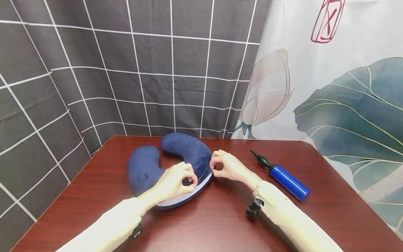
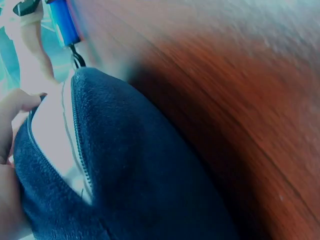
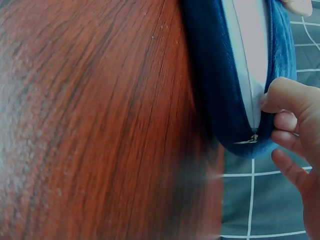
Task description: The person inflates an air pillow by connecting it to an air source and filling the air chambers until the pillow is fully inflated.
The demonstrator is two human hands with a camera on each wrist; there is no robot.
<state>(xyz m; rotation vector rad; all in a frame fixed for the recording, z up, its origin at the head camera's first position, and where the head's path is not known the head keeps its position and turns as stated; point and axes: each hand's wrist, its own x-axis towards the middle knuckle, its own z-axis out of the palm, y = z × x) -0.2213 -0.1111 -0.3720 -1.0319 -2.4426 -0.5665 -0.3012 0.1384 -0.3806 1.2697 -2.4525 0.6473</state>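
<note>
A navy blue U-shaped neck pillow [image 1: 143, 171] lies on the table, its plush cover unzipped along the outer curve. Pale inner lining [image 3: 250, 55] shows through the long gap between the zipper's two rows of teeth. With thumb and fingers, my left hand [image 1: 176, 180] pinches the cover's upper edge near the middle of the opening. Farther right, my right hand [image 1: 231, 166] pinches the same edge close to the opening's end. The zipper pull [image 3: 254, 138] sits at that end, just beside the right fingers in the right wrist view.
A hand pump [image 1: 289, 182] with a blue barrel and black nozzle lies to the right of the right hand. The reddish-brown wooden table [image 1: 201, 227] meets a dark gridded curtain [image 1: 151, 52] and a white floral curtain [image 1: 289, 28] behind.
</note>
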